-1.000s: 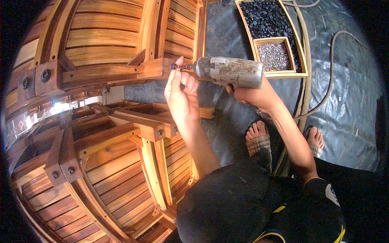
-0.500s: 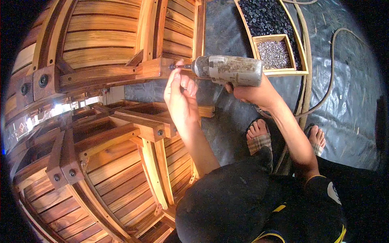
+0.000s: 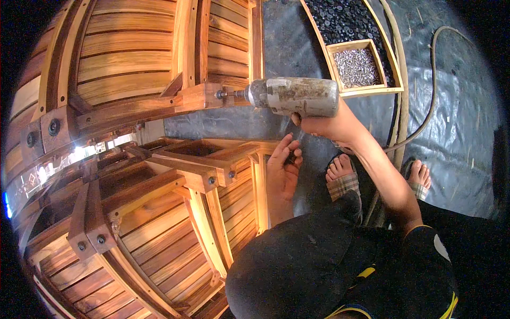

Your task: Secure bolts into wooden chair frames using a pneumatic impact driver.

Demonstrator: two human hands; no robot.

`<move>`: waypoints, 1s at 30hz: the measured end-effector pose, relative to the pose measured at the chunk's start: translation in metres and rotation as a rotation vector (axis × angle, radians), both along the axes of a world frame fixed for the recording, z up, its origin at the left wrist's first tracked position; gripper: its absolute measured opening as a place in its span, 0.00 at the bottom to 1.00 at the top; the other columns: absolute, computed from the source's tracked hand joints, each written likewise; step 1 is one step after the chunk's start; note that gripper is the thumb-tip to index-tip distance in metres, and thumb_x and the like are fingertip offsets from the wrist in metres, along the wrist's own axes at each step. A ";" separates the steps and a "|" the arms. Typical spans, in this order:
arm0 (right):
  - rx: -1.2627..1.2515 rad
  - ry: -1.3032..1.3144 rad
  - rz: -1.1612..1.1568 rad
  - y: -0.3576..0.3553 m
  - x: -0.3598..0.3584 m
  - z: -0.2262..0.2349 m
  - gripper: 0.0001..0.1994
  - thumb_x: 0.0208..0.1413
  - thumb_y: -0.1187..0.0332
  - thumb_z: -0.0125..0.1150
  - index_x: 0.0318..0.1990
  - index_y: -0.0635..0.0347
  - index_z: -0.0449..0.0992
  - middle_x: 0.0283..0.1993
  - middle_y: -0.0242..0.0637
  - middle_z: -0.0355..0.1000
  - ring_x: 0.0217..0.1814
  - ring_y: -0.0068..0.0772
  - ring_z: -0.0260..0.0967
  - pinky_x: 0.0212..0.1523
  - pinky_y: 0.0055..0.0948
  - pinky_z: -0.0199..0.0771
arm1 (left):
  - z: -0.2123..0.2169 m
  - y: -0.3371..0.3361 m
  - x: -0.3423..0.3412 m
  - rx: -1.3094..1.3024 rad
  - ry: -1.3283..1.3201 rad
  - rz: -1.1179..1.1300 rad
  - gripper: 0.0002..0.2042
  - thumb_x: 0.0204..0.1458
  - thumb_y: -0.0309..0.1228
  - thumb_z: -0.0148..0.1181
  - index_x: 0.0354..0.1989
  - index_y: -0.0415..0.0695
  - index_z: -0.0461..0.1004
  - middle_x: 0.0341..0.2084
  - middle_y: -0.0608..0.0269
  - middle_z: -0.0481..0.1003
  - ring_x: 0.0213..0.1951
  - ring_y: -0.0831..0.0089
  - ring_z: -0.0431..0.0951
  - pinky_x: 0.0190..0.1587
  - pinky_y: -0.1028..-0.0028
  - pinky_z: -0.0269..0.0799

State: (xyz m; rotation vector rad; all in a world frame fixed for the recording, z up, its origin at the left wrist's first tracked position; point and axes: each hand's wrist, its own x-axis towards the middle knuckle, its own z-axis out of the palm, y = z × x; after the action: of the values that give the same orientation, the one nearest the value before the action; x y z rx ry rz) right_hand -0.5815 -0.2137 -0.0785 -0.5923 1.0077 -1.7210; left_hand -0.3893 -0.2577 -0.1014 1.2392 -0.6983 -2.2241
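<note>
Right hand (image 3: 332, 125) gripping worn grey power drill (image 3: 297, 97), bit on reddish wooden chair frame (image 3: 204, 98); left hand (image 3: 283, 167) loosely curled, seemingly pinching small fasteners; next likely needs another screw positioned.

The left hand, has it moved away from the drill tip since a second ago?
Yes. The left hand dropped from beside the drill tip down and back toward the person, now below it, near the lower wooden frame.

Grey, dust-caked power drill (image 3: 297, 97), barrel lying level, nose pointing left, bit tip set against a bolt head at the end of a reddish-brown wooden rail (image 3: 159, 106) of a slatted chair. Gripped from beneath by the right hand (image 3: 332, 125). Left hand (image 3: 282, 170) lower down, just beside a second wooden frame, fingers curled around some small dark item, too small to identify.
</note>
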 end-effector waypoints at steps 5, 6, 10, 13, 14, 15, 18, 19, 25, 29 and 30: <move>0.034 -0.030 0.059 -0.001 -0.003 0.001 0.20 0.38 0.80 0.63 0.44 0.64 0.71 0.39 0.31 0.73 0.40 0.18 0.68 0.43 0.22 0.69 | 0.003 0.009 -0.008 -0.044 -0.079 -0.006 0.16 0.55 0.31 0.53 0.49 0.36 0.66 0.32 0.64 0.71 0.32 0.78 0.71 0.32 0.84 0.68; 0.034 -0.029 0.059 -0.002 -0.003 0.002 0.20 0.38 0.80 0.63 0.44 0.64 0.71 0.39 0.31 0.73 0.40 0.18 0.68 0.43 0.22 0.69 | 0.002 0.008 -0.008 -0.044 -0.079 -0.006 0.16 0.55 0.31 0.53 0.49 0.36 0.66 0.32 0.64 0.71 0.32 0.78 0.71 0.32 0.84 0.68; 0.005 -0.023 0.021 -0.002 -0.003 0.002 0.21 0.37 0.80 0.62 0.44 0.64 0.71 0.38 0.30 0.74 0.40 0.19 0.68 0.44 0.23 0.69 | -0.008 0.008 -0.006 -0.008 -0.024 -0.043 0.12 0.57 0.28 0.50 0.46 0.36 0.67 0.30 0.62 0.72 0.29 0.77 0.71 0.30 0.80 0.68; -0.024 -0.027 -0.001 -0.004 0.000 0.002 0.21 0.37 0.79 0.63 0.44 0.63 0.71 0.38 0.30 0.73 0.40 0.20 0.68 0.44 0.23 0.68 | -0.015 0.010 -0.010 0.043 0.018 -0.028 0.11 0.56 0.27 0.49 0.46 0.35 0.66 0.32 0.60 0.72 0.30 0.77 0.71 0.31 0.80 0.68; -0.042 -0.025 -0.009 -0.004 0.001 0.002 0.21 0.38 0.79 0.63 0.44 0.63 0.71 0.39 0.30 0.73 0.41 0.19 0.68 0.44 0.23 0.68 | -0.016 0.010 -0.011 0.091 0.028 0.008 0.12 0.56 0.26 0.49 0.47 0.35 0.66 0.33 0.60 0.72 0.31 0.76 0.70 0.32 0.79 0.68; -0.042 -0.025 -0.013 -0.005 0.001 -0.001 0.21 0.38 0.79 0.63 0.44 0.63 0.71 0.39 0.30 0.73 0.41 0.19 0.68 0.44 0.23 0.68 | -0.016 0.012 -0.013 0.092 0.027 0.005 0.12 0.56 0.26 0.49 0.47 0.35 0.66 0.33 0.60 0.72 0.31 0.76 0.70 0.32 0.79 0.68; -0.067 -0.087 0.012 -0.006 0.000 -0.004 0.21 0.38 0.79 0.63 0.44 0.62 0.71 0.39 0.30 0.73 0.40 0.19 0.68 0.44 0.23 0.68 | -0.016 0.014 -0.014 0.078 -0.015 0.009 0.12 0.56 0.25 0.48 0.48 0.34 0.65 0.34 0.58 0.71 0.32 0.75 0.71 0.34 0.79 0.69; -0.040 -0.072 0.022 -0.005 0.000 -0.003 0.21 0.38 0.79 0.64 0.44 0.62 0.71 0.39 0.30 0.73 0.40 0.19 0.68 0.44 0.22 0.68 | -0.017 0.015 -0.013 0.067 -0.018 -0.003 0.13 0.56 0.25 0.49 0.48 0.34 0.65 0.34 0.58 0.71 0.32 0.75 0.71 0.34 0.79 0.69; -0.026 -0.063 0.043 -0.006 -0.001 0.004 0.21 0.38 0.79 0.64 0.44 0.62 0.71 0.39 0.31 0.73 0.41 0.19 0.68 0.44 0.22 0.68 | -0.018 0.012 -0.013 0.030 -0.066 0.028 0.12 0.57 0.29 0.50 0.46 0.35 0.66 0.32 0.60 0.72 0.31 0.77 0.71 0.31 0.81 0.68; -0.006 -0.050 0.016 -0.008 0.001 0.004 0.21 0.37 0.79 0.64 0.45 0.62 0.71 0.39 0.30 0.73 0.41 0.19 0.68 0.44 0.22 0.68 | -0.023 0.005 -0.011 0.039 -0.021 0.033 0.10 0.57 0.30 0.51 0.42 0.37 0.68 0.29 0.63 0.71 0.27 0.79 0.70 0.29 0.81 0.67; -0.007 -0.050 0.017 -0.008 0.001 0.005 0.21 0.37 0.79 0.64 0.45 0.62 0.71 0.39 0.30 0.73 0.41 0.19 0.68 0.44 0.22 0.68 | -0.023 0.002 -0.009 0.038 -0.021 0.033 0.10 0.57 0.30 0.51 0.42 0.37 0.68 0.29 0.63 0.71 0.27 0.79 0.70 0.29 0.81 0.67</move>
State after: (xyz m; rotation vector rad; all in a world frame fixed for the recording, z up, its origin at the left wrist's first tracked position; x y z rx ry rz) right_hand -0.5804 -0.2218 -0.0740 -0.5577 0.9595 -1.7170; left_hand -0.3984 -0.2558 -0.1246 1.2858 -0.6416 -2.2100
